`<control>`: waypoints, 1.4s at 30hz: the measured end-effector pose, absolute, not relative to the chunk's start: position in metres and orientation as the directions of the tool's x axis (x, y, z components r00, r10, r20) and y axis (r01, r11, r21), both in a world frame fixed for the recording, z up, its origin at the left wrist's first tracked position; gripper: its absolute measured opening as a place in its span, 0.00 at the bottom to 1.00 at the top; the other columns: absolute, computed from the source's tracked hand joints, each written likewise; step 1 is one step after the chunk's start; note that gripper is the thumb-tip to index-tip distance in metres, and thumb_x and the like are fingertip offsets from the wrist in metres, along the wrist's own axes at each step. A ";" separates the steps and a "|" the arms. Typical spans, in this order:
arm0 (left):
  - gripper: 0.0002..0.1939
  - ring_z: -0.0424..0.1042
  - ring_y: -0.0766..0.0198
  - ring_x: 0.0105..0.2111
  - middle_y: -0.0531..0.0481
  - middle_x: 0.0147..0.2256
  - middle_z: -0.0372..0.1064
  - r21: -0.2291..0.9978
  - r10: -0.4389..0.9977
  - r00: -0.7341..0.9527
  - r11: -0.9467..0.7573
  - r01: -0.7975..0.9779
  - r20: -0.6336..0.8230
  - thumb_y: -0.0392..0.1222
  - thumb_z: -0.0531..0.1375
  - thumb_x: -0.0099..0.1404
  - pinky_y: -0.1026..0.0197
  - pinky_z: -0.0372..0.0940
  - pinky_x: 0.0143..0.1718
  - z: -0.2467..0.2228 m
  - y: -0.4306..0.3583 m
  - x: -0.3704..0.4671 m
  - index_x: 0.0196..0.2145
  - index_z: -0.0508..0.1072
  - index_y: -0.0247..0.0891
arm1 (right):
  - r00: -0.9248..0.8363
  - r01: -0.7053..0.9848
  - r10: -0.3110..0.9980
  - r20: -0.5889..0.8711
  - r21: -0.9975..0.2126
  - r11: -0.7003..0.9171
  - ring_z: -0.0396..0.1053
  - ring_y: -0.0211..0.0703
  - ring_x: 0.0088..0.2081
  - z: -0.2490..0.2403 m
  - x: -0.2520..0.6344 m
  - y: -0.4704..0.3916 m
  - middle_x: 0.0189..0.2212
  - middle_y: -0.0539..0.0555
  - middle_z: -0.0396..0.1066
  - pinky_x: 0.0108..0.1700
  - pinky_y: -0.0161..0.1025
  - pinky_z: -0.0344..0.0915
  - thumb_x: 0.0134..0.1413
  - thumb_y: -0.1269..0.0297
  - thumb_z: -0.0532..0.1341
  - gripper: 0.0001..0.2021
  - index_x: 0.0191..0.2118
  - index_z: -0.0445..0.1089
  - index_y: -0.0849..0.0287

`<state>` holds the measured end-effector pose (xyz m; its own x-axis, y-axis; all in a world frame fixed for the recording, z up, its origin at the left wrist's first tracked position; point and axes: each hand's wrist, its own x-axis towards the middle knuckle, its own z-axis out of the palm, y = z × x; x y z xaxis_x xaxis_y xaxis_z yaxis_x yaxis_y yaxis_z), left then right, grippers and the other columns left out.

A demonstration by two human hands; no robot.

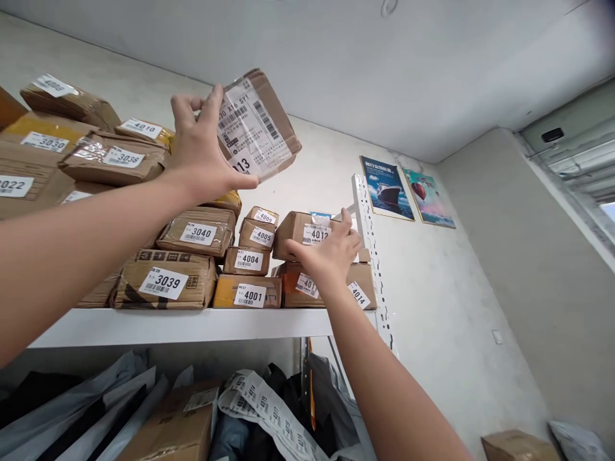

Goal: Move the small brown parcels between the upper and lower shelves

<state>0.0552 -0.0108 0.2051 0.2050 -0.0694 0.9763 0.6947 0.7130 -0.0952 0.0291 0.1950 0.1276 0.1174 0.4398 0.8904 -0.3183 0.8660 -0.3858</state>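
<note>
My left hand [202,147] grips a small brown cardboard parcel [262,128] by its near side, holding it tilted in the air above the shelf. A shipping label with a barcode faces me, and my thumb partly covers a number ending in 13. My right hand [329,246] is raised at the right end of the shelf, fingers spread, in front of a box labelled 4012 [300,234]. Whether its fingertips touch that box I cannot tell. Under it lie parcels labelled 4011 [298,291] and 4014 [362,285].
Labelled parcels such as 3039 [163,282] and 4001 [247,291] are stacked along the white shelf [192,326]. A perforated upright [365,218] stands at its right end. Below are grey mailing bags, a carton [168,429] and a strip of number labels [269,410].
</note>
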 end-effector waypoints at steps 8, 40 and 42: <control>0.60 0.46 0.45 0.63 0.47 0.60 0.44 -0.113 -0.103 0.249 0.685 0.720 0.963 0.54 0.69 0.42 0.52 0.48 0.67 0.197 -0.010 0.048 0.66 0.42 0.44 | 0.368 -0.322 0.292 0.883 -0.174 0.931 0.41 0.71 0.63 0.042 0.034 0.198 0.61 0.69 0.41 0.55 0.65 0.56 0.35 0.47 0.68 0.54 0.65 0.38 0.56; 0.63 0.45 0.44 0.63 0.46 0.58 0.43 -0.289 -0.090 0.429 0.613 0.735 0.899 0.44 0.72 0.41 0.50 0.46 0.67 0.166 -0.020 0.032 0.66 0.39 0.51 | 0.584 -0.197 0.142 0.799 -0.030 0.980 0.46 0.73 0.61 -0.023 0.000 0.205 0.57 0.68 0.40 0.54 0.66 0.60 0.33 0.53 0.70 0.44 0.56 0.51 0.58; 0.64 0.46 0.42 0.62 0.50 0.57 0.43 -0.359 -0.037 0.480 0.614 0.703 0.877 0.44 0.73 0.39 0.46 0.47 0.66 0.156 -0.022 0.033 0.65 0.39 0.61 | 0.580 -0.190 0.141 0.803 -0.036 0.981 0.45 0.74 0.61 -0.024 -0.001 0.206 0.57 0.68 0.40 0.53 0.67 0.61 0.33 0.52 0.70 0.44 0.57 0.51 0.58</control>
